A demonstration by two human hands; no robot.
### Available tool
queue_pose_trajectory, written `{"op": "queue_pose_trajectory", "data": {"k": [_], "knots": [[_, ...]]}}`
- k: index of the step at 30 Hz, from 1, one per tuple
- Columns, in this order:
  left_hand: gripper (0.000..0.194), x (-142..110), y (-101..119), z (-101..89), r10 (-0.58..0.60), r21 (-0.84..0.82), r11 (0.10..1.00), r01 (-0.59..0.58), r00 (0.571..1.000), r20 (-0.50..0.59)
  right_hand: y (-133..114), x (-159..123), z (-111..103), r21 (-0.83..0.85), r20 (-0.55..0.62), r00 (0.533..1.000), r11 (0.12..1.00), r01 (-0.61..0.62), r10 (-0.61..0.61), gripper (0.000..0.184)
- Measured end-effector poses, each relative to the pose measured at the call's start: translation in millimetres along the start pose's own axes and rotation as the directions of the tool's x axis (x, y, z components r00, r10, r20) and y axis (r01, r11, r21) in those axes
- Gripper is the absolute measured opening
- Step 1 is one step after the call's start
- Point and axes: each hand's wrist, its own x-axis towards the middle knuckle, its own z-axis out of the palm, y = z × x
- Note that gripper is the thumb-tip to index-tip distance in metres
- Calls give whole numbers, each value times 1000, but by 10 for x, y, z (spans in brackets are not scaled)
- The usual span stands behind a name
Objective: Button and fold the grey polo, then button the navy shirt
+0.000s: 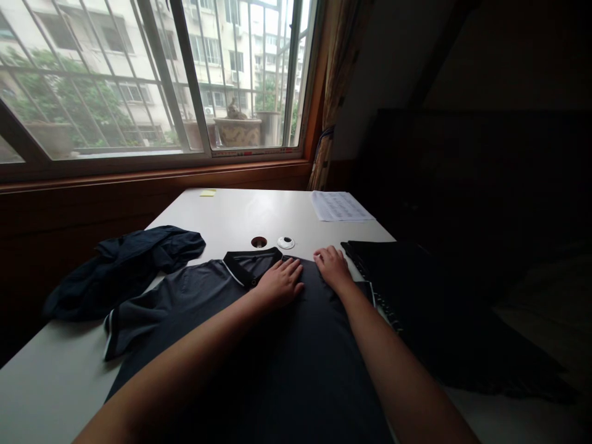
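A polo shirt [309,351] lies spread, unfolded, collar [236,270] far; left hand [280,282] is open, flat on it, right hand [332,267] curled near its shoulder, grip unclear.

The dark grey shirt [319,333] has a black collar [238,268] edged white.
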Motion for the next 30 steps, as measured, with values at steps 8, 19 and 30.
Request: {"op": "queue_pose_trajectory", "data": {"k": [8,19,30], "knots": [[68,96,-175,70,-138,44,990,135,989,51,66,-25,-36,-34,19,999,999,-35,36,26],[70,88,-182,87,-156,56,987,153,986,56,-132,-116,-334,-121,57,998,992,46,-39,39],[70,83,-163,108,-165,53,985,162,985,52,-127,-1163,-384,-30,267,951,985,172,-158,75]]}}
